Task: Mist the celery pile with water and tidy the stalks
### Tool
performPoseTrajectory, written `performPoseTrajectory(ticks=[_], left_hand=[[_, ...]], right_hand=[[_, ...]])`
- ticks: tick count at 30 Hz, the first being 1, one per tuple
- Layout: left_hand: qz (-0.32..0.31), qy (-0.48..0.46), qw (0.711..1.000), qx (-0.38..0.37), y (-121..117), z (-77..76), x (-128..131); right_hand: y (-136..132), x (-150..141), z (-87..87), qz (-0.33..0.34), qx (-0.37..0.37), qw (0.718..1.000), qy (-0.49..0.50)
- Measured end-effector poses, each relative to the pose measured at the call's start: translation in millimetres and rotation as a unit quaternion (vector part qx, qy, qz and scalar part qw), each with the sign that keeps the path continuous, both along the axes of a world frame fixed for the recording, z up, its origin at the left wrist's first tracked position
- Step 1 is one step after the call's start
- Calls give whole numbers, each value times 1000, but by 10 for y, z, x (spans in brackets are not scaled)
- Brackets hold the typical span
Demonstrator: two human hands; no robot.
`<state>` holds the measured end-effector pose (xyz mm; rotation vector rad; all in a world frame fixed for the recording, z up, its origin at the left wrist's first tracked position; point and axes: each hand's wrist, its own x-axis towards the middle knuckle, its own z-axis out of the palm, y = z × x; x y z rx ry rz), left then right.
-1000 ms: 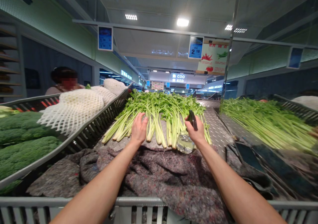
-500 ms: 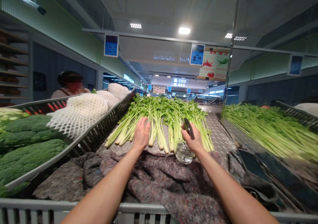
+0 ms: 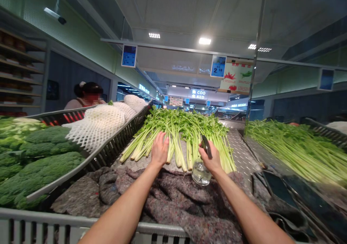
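Bunches of leafy celery [image 3: 177, 148] lie fanned out on a ridged metal shelf [image 3: 240, 152], stalk ends towards me. My left hand [image 3: 159, 152] is over the stalks at the left of the middle, its fingers stretched out and holding nothing; whether it touches them I cannot tell. In my right hand [image 3: 213, 159] is a clear spray bottle [image 3: 201, 174] with a black trigger head, wrapped by my fingers. Liquid shows inside the bottle, which is in front of the celery's right part. Beneath my forearms spreads a crumpled grey felt blanket [image 3: 173, 204].
Broccoli [image 3: 46, 171] and net-wrapped produce [image 3: 96, 123] fill the left side, behind a black slatted divider [image 3: 116, 143]. A mirror [image 3: 292, 103] stands along the right. A dark phone [image 3: 280, 188] lies there. A grey slatted rim [image 3: 40, 217] runs in front. Beyond the produce is a person [image 3: 86, 94].
The view has swung slightly left and up, so the scene sits further right and lower. Both hands stay about where they were over the celery, the spray bottle still held.
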<state>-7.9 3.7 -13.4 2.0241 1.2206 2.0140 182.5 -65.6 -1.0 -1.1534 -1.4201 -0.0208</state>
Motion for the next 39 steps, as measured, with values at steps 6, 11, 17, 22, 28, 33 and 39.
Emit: performPoseTrajectory(ticks=[6, 11, 17, 22, 28, 33, 39], left_hand=[[36, -1, 999, 4, -102, 96, -50], [66, 54, 996, 15, -191, 144, -305], [116, 61, 991, -14, -219, 87, -686], [132, 70, 989, -15, -344, 184, -817], [147, 77, 986, -24, -477, 316, -912], [157, 72, 985, -16, -546, 372, -1005], [154, 66, 986, 17, -641, 456, -1084]], right_hand=[[31, -12, 36, -10, -22, 1000, 18], [-32, -188, 175, -2, -13, 999, -53], [-55, -513, 249, -1, -15, 1000, -11], [-84, -697, 243, -8, 0, 999, 33], [-147, -900, 254, 9, 16, 999, 30], [-167, -1148, 268, 33, 13, 999, 4], [-220, -1421, 324, 47, 12, 999, 8]])
